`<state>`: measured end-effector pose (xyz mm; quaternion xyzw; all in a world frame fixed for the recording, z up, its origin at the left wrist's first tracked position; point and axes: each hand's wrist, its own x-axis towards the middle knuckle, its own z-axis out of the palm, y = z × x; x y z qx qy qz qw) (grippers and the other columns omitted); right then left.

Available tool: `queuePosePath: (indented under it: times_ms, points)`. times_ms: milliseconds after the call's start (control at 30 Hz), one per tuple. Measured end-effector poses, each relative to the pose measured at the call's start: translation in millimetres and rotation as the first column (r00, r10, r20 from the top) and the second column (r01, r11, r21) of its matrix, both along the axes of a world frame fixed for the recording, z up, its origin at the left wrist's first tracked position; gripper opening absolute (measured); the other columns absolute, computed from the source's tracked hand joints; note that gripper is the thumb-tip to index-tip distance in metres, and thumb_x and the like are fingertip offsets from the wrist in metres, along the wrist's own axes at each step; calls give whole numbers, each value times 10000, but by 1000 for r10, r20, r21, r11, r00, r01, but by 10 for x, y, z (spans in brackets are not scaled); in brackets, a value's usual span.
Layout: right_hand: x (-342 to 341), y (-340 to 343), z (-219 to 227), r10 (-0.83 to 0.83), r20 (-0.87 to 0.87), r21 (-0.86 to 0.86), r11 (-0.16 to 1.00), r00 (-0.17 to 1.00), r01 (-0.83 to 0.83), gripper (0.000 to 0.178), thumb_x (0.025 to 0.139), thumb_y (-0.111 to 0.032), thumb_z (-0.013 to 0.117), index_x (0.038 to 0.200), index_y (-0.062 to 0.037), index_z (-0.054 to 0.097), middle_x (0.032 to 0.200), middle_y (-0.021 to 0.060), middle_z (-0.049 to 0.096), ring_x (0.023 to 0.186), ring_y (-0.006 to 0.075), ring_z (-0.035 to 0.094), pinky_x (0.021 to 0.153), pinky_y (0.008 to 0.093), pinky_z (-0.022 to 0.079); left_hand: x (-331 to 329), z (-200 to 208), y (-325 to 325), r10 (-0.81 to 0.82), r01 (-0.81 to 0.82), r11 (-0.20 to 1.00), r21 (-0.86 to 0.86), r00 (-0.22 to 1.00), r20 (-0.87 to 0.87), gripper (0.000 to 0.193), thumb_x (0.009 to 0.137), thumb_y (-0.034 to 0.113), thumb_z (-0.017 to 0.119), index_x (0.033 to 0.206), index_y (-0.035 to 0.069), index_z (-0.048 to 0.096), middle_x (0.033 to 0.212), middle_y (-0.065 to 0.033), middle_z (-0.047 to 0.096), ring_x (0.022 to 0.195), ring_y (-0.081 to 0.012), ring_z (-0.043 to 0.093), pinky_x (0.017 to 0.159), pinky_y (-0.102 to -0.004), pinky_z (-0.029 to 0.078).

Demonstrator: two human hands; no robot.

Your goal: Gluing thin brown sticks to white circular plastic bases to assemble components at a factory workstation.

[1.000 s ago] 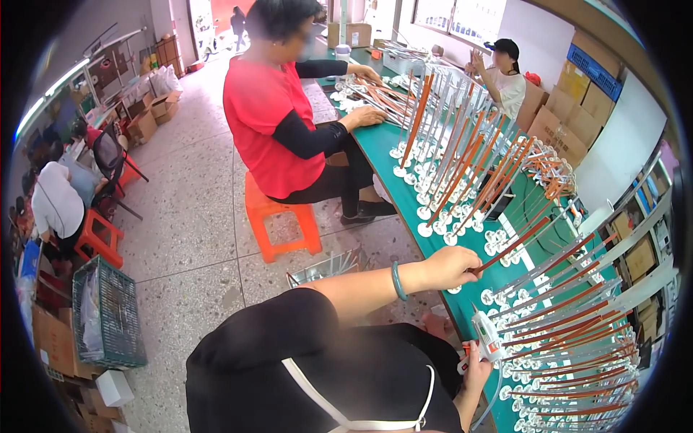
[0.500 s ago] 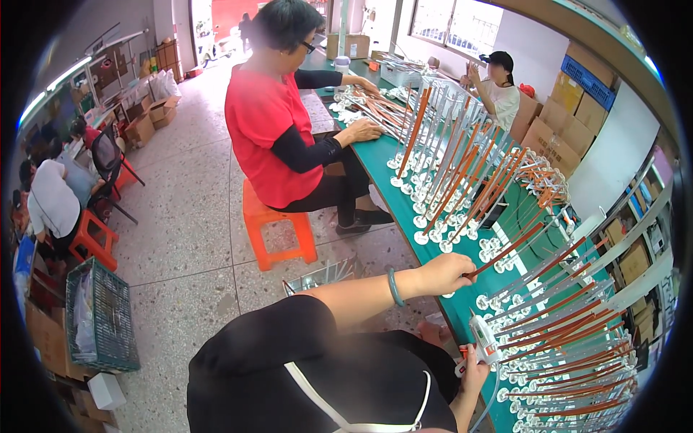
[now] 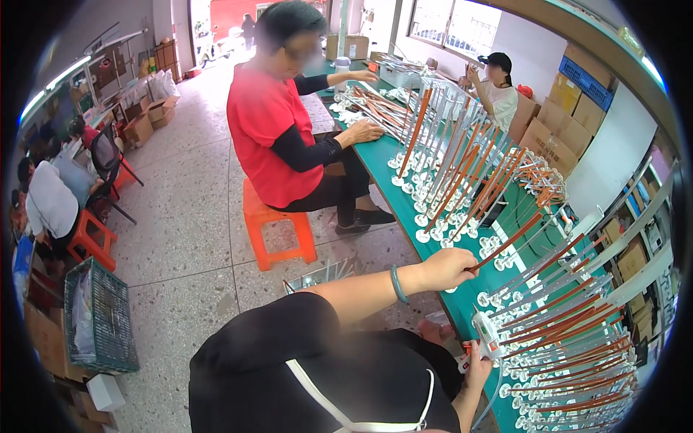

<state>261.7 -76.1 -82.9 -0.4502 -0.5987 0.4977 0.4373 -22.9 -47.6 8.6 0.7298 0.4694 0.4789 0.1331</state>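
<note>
Beside the left edge of the green table (image 3: 378,153), an orange stool (image 3: 268,214) on a speckled grey floor (image 3: 184,216) with dark seams. Beyond the far left corner, a sunlit doorway (image 3: 232,61); beyond the far right corner, a pale wall (image 3: 521,40) with a bright window (image 3: 451,27). Past the right edge, stacked cartons (image 3: 552,141) and laden shelves (image 3: 653,238). Well left, a lit tube lamp (image 3: 68,76).

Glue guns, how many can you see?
1: the white glue gun in the person's right hand, beside the standing sticks. Another could be hidden behind those.
</note>
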Motion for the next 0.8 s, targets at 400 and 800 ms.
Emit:
queuePosePath:
  times_ms: [400,800]
  points:
    - [-5,-6,12,-13,-32,-5,1000,999,13,201,936,-160,626,1017,24,629,837,99,700,594,117,583,541,247,441,7,-5,-18,4,-3,1000,14,999,-40,99,828,106,679,904,43,682,880,-110,650,820,-293,651,725,-373,518]
    - [-7,7,22,15,-3,18,1000,1000,-15,200,935,-133,622,1038,38,616,846,106,699,611,122,588,554,250,450,27,-8,-19,8,-8,1000,-2,999,-35,92,827,107,676,890,40,685,870,-110,650,801,-290,652,706,-376,517]
